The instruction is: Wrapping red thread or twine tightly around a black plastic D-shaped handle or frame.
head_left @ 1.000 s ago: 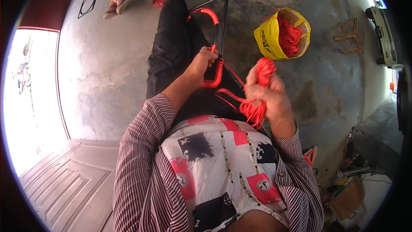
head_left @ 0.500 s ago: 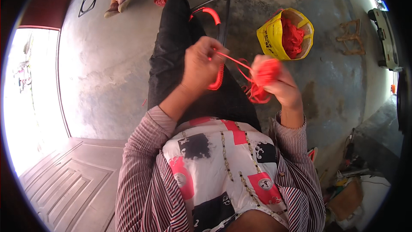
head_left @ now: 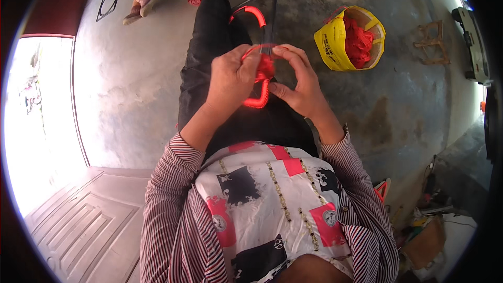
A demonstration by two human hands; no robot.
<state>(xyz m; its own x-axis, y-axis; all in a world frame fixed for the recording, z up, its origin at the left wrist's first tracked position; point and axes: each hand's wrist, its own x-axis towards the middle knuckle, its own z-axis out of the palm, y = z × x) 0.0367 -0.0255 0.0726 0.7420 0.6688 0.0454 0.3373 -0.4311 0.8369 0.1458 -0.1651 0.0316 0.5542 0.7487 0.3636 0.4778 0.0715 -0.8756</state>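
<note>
A black frame rests at my legs, its lower bar and a curved part wrapped tightly in bright red cord. Over the frame, my left hand is closed, with the red cord pinched between thumb and fingers. A bunched ball of red cord sits between my two hands, partly covered by the left one. My right hand comes in from the other side, thumb and fingers spread around the ball. Its upper fingertips are by a strand looping over the top; whether they touch it is unclear.
A yellow bag full of red cord stands on the concrete floor to the right. A small wooden stool is beyond it. Another person's feet and a second black frame are at far left.
My right hand has moved left from beside the frame, bringing the cord ball to my left hand. The strand stretched between the hands is now a short loop, and the right fingers have spread.
</note>
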